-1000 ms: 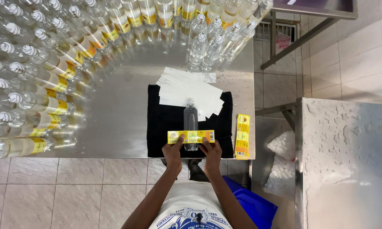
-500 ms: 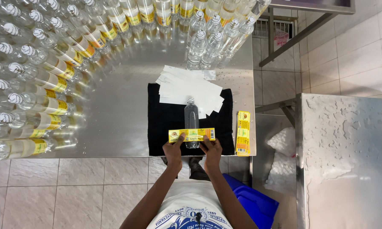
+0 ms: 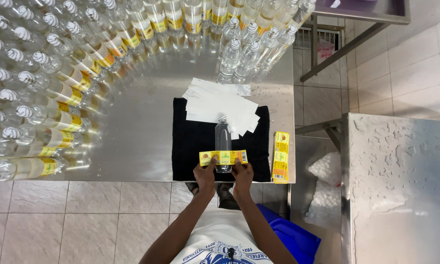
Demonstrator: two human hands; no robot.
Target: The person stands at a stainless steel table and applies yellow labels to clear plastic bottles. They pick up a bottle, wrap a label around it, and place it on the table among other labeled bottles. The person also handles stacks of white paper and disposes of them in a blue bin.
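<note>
Little has shifted: both hands stay pressing a yellow paper label (image 3: pixel 223 157) across a clear plastic bottle (image 3: pixel 223 142) lying on the black cloth (image 3: pixel 190 146). Left fingers (image 3: pixel 206 168) and right fingers (image 3: pixel 242 168) pinch its ends (wrapping unfinished); labelled bottles (image 3: pixel 58 98) crowd the steel surface (image 3: pixel 142 98).

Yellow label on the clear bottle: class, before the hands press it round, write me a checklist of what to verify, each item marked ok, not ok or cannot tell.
1. Clear bottle lies on its side on the black mat: ok.
2. Yellow label sits across the bottle's lower body, roughly square to it: ok.
3. Left hand holds the label's left end, right hand its right end: ok.
4. Label free of wrinkles or bubbles: cannot tell, too small.
5. Cap end clear of the white backing papers: not ok, it touches them.
6. Spare labels within reach at the table edge: ok.
</note>
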